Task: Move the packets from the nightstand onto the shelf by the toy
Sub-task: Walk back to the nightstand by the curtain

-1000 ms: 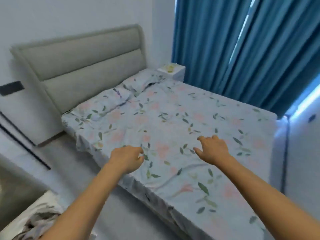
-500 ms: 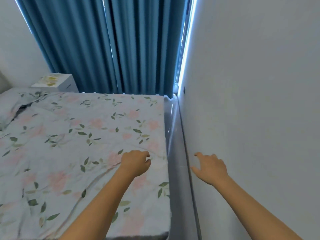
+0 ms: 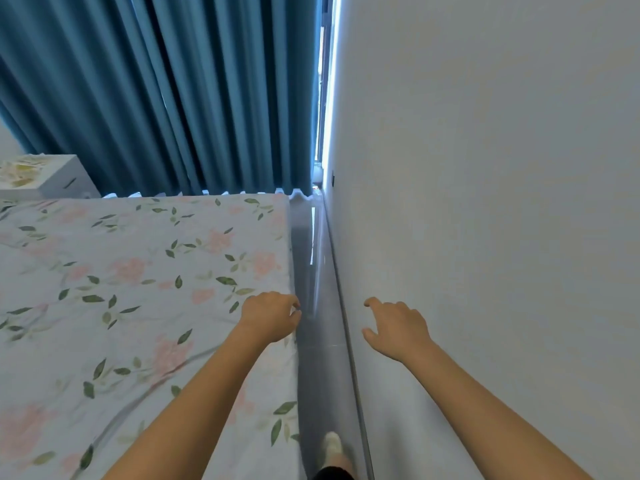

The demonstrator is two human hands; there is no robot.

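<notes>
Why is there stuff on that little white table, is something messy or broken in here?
Nothing looks broken or spilled. The yellowish packets lie scattered on the white nightstand beyond the bed, a bit untidy. The sheet is slightly rumpled. Both the left hand and right hand hold nothing.

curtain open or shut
Nearly shut: the blue curtain hangs across the window, leaving one bright gap beside the wall.
</notes>
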